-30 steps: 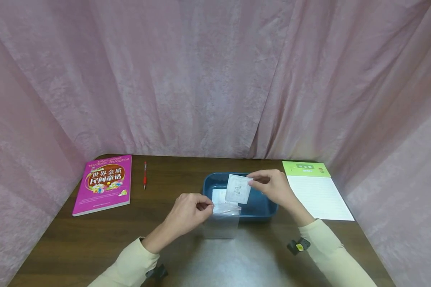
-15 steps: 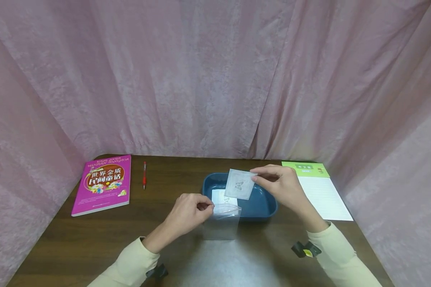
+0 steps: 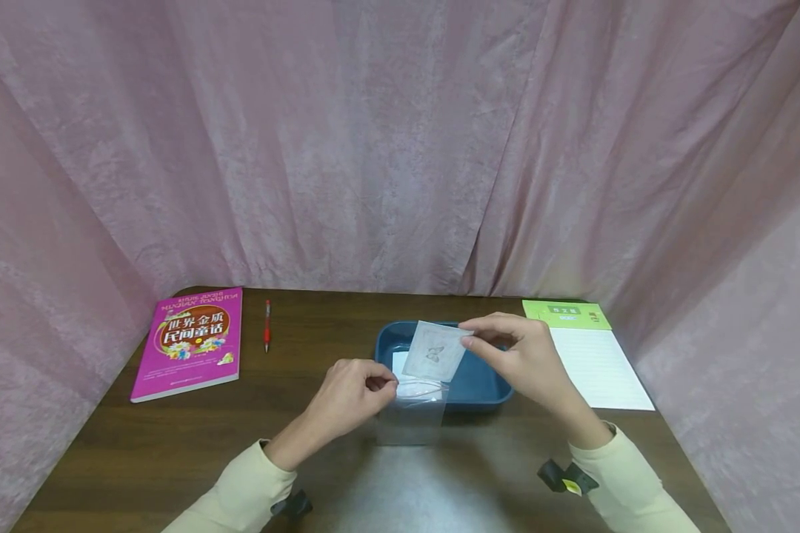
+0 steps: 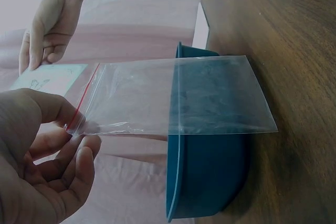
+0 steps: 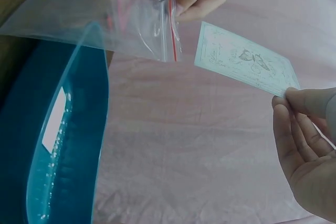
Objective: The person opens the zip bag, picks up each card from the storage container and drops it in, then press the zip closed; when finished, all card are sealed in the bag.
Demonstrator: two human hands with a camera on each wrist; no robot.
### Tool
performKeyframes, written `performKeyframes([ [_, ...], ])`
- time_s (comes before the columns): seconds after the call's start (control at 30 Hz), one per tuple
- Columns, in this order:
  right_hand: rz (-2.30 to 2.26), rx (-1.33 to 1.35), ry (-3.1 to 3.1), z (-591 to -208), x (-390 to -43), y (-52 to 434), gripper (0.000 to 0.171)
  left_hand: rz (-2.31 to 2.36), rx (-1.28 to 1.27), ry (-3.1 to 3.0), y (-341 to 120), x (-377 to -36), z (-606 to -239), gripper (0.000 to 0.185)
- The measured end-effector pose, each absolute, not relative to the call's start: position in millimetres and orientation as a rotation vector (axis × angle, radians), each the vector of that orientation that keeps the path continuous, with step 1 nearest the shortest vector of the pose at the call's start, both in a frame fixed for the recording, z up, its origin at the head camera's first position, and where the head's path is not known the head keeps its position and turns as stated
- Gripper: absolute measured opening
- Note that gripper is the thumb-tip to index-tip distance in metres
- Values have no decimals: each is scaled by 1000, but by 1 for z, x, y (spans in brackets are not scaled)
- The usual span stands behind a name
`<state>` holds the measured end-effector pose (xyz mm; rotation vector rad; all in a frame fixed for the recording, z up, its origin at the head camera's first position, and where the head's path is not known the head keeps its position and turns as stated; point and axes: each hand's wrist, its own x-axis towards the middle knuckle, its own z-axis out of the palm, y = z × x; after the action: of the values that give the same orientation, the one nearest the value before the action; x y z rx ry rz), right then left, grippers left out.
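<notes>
My left hand [image 3: 355, 392] pinches the top corner of a clear zip bag [image 4: 136, 98], which hangs in front of the blue basin [image 3: 483, 377]. A red line runs along the bag's mouth, and nothing shows inside it. Between thumb and fingers, my right hand [image 3: 523, 355] holds a pale square card [image 5: 247, 60] with a butterfly drawing by its right edge. The card is tilted above the bag's mouth, apart from it in the right wrist view. Another white piece [image 5: 55, 121] lies in the basin, partly hidden behind card and bag in the head view.
On the left of the wooden table [image 3: 173, 451] lie a pink book [image 3: 190, 344] and a red pen [image 3: 267, 326]. A pad of lined paper [image 3: 596, 363] with a green top is at the right. Pink curtains [image 3: 347, 148] surround the table's back and sides.
The card in my right hand was raised a little, then came down and left toward the bag's mouth, tilting more. My left hand and the bag have stayed put.
</notes>
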<state>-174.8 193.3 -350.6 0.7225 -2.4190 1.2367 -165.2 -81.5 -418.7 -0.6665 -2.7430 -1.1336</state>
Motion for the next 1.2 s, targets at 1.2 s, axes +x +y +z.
performKeyframes([
  [1.2,1331,737,-2464,-376,-172,188,16,-1148,-675,-2686,-80,-161,-418,12],
])
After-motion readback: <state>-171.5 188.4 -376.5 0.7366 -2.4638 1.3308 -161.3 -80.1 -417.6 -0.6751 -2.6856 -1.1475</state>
